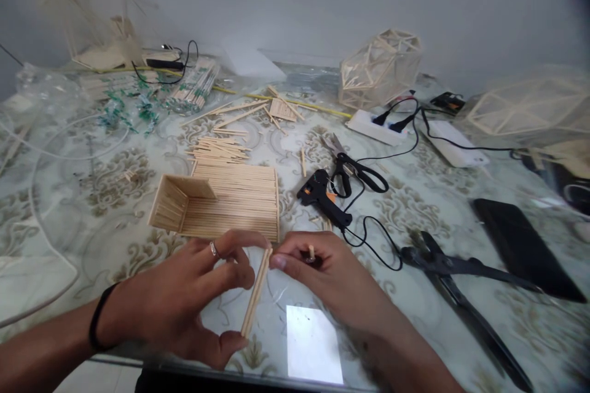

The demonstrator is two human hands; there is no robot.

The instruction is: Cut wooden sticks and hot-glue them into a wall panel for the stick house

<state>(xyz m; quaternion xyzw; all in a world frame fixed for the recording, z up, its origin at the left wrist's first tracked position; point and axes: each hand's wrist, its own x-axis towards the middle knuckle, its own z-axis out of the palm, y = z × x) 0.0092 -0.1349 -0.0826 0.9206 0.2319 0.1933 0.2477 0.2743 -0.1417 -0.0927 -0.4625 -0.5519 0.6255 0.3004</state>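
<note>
Between the thumb and fingers of my left hand (pixel 184 295) is a narrow strip of wooden sticks (pixel 256 295), held by its two ends and slanting up to the right. My right hand (pixel 322 267) pinches at the strip's upper end, and a short stick end (pixel 312 251) pokes out of its curled fingers. Just beyond both hands lies a panel of wooden sticks (pixel 239 196) laid side by side. At its left a small box-like corner of stick walls (pixel 173 202) stands upright.
Right of the panel are a black glue gun (pixel 325 196), scissors (pixel 353 169), large black cutters (pixel 461 282) and a phone (pixel 525 245). Loose sticks (pixel 219 148) lie behind the panel. A power strip (pixel 378 127), cables and a stick-framed polyhedron (pixel 382 67) stand farther back.
</note>
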